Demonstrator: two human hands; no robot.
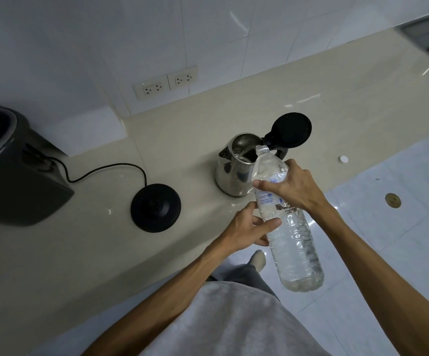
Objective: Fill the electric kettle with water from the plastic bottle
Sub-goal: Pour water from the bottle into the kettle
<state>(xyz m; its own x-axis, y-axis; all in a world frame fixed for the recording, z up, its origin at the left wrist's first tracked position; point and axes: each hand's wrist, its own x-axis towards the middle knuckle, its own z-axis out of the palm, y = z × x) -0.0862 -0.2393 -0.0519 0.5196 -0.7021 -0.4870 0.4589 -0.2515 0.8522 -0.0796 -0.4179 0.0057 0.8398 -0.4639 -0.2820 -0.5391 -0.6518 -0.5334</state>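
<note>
Stretching under everything, the pale bench [100, 253] carries the electric kettle [236, 170], lid open, off its black base [155, 207]. Both hands clamp the uncapped plastic bottle [291, 232]: right hand [294, 187] high, left hand [249, 227] lower. The mouth sits at the kettle's rim; pouring seems about to begin, needing more tilt. The white cap [343, 159] lies apart.

Both bare forearms reach forward. The right hand [294, 187] wraps the clear plastic water bottle [289, 227]; the left hand [246, 224] pinches it just below.
</note>
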